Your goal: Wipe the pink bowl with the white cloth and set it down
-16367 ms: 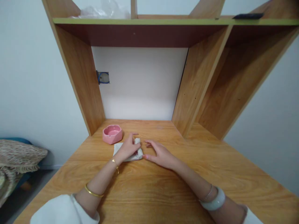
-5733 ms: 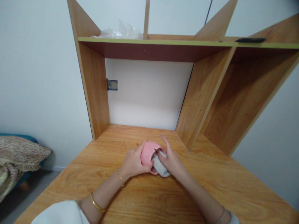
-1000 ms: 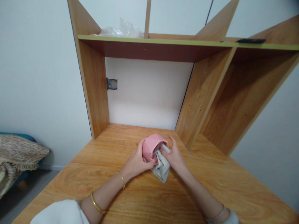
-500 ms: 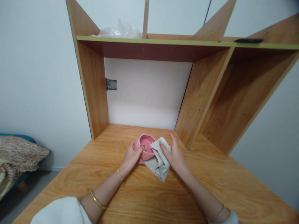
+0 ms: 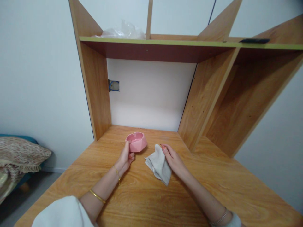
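Sleeve [image 5: 62, 212]: pale, bunched, near left; cd. drag on the wood if that arm drops.
Gold bangle [image 5: 97, 196]: near left, just past the sleeve; might slide down & knock.
Pale bangle [image 5: 234, 220]: near right, only partly in sight; poss. clacks if the arm swings low.
Desktop [image 5: 142, 201]: wood, under everything; prob. hard enough to chip a dropped dish.
Right hand [image 5: 174, 160]: narrow pinch on the cloth's top right edge, not all fingers visible; small hold, so cloth cd. slip out.
Grey cloth [image 5: 159, 165]: b/w the hands, loose folds, apart from the dish; can't tell if its low corner touches wood. If swung left, cd. snag the notched rim & tug the dish loose.
Left hand [image 5: 125, 159]: closed on the dish's left side, thumb at rim, fingers curled low; one-sided hold, so a slack thumb = dish tips right.
Pink dish [image 5: 138, 146]: in that hand, left of & farther than the cloth, opening up; looks lifted, gap unclear. Glossy, prob. slippery; main risk = slip, then crack.
Socket hole [image 5: 114, 85]: far left, uncovered; bad if a damp rag strays there (can't tell if it's wet).
Shelf [image 5: 165, 42]: far, up high, w/ plastic bag [image 5: 125, 32] left, dark flat object [image 5: 254, 41] right; a hard bump cd. shift either.
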Motion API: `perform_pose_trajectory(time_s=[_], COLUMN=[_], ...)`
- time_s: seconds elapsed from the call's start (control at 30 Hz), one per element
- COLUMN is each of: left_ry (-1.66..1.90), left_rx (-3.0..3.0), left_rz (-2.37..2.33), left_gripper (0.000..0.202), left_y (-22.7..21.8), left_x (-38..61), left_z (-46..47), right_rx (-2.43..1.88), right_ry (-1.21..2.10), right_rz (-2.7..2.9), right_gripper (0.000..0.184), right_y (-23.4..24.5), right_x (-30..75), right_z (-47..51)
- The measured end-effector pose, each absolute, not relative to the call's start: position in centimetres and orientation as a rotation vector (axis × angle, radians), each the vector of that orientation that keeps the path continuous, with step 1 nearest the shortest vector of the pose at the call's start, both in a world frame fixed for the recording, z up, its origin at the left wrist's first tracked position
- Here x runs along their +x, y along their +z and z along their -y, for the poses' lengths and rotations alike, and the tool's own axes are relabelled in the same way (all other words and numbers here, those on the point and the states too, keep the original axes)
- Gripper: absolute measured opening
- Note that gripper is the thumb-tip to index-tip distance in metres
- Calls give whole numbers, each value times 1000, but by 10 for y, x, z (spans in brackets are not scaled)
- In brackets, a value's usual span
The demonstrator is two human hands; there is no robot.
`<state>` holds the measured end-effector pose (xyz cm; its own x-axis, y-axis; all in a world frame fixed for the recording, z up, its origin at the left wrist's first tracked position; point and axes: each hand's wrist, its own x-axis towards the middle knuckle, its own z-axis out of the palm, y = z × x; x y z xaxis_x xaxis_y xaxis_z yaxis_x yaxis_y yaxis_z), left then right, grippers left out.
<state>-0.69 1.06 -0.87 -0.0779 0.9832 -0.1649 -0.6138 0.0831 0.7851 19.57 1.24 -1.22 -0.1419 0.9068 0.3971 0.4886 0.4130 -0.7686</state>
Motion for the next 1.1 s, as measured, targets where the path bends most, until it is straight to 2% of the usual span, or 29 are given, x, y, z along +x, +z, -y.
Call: perform_pose_trajectory(time_s=[0.13,0.37,0.7,0.9,1.1], left_ry=[1451,1440,1364,1273,1273], left_rx=[540,635,832,939,983], left_rz=[-838,-793,-841,-795,-801], left_gripper=[32,31,35,36,37], left_y=[-7,-8,-9,-10,-8], left_x=[-8,-5,0,7,22], left_z=[-10,-11,-10,-5,5], right_rx=[-1236,-1204,-942,-1048,-1170], right_ry=[528,720,1004,933,958], right_rz=[1893,1993,2112,1735,1557], right_gripper=[37,38,41,35,53], right_y=[-13,-12,-7,-9,-2], right_x=[201,194,180,182,189], right_z=[-16,-9,9,2,-4])
